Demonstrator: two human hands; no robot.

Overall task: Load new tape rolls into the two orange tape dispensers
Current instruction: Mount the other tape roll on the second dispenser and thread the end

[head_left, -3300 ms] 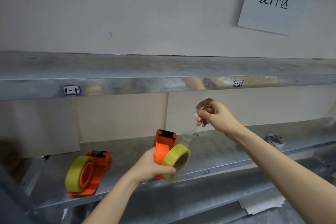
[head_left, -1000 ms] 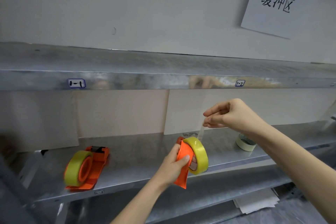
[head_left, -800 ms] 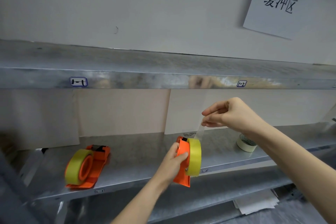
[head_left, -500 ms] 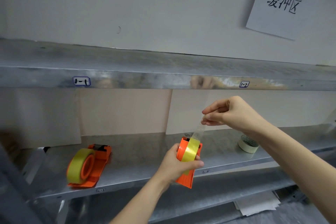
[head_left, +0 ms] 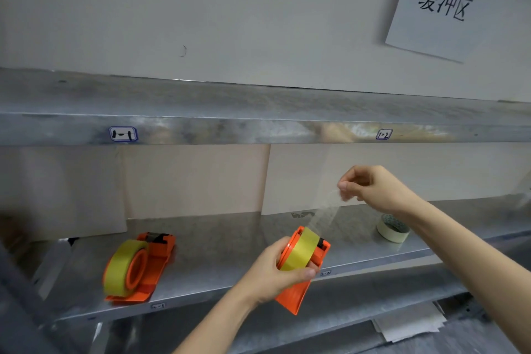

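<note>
My left hand [head_left: 275, 273] grips an orange tape dispenser [head_left: 298, 293] in front of the lower metal shelf [head_left: 230, 241]. A yellow tape roll [head_left: 298, 250] sits on it. A clear strip of tape [head_left: 324, 210] runs up from the roll to my right hand [head_left: 373, 188], which pinches its free end. A second orange dispenser [head_left: 152, 264] lies on the shelf at the left, loaded with a yellow roll [head_left: 122, 266].
A small pale tape roll [head_left: 392, 228] rests on the shelf under my right wrist. An upper metal shelf [head_left: 258, 112] juts out above the hands. A paper sign [head_left: 442, 6] hangs on the wall at the top right. Papers [head_left: 408, 325] lie below.
My right hand has pulled the tape end farther right and up, drawing out a longer strip. My left hand has turned the dispenser so the roll's edge faces me.
</note>
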